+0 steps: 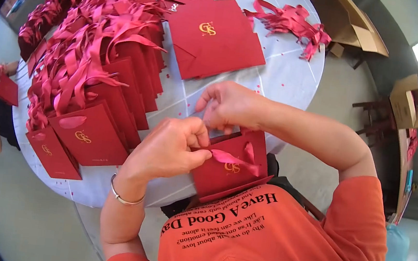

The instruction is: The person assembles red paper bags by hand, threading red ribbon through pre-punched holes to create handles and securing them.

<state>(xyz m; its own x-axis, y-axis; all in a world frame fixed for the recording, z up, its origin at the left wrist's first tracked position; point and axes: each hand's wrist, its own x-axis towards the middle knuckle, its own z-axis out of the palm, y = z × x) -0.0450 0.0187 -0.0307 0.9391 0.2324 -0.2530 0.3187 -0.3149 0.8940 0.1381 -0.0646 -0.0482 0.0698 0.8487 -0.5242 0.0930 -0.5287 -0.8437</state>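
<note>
Just by the near edge of the round table (pixel 300 87), the bag (pixel 213 180) sits between both hands and the orange shirt (pixel 278 243), its base end close against the shirt. On the left, a row of red bags (pixel 99 135) crowds the table out to its rim, so the left hand (pixel 172 149) has little room on that side. A narrow strip of white tabletop runs between the row and the flat stack (pixel 217 43). To the right of the stack there is more open surface up to the curved edge, and a heap of loose ribbons (pixel 295 23) lies farther off on that side.

The left hand is at the bag's upper left corner, thumb and forefinger pinched on the end of a pink ribbon (pixel 229 158) that crosses the bag's front. The right hand (pixel 227 109) is just beyond the bag's top edge, fingers curled downward; I cannot tell what they grip. Both hands are close together, though whether they touch is unclear. A bracelet (pixel 124 201) circles the left wrist
</note>
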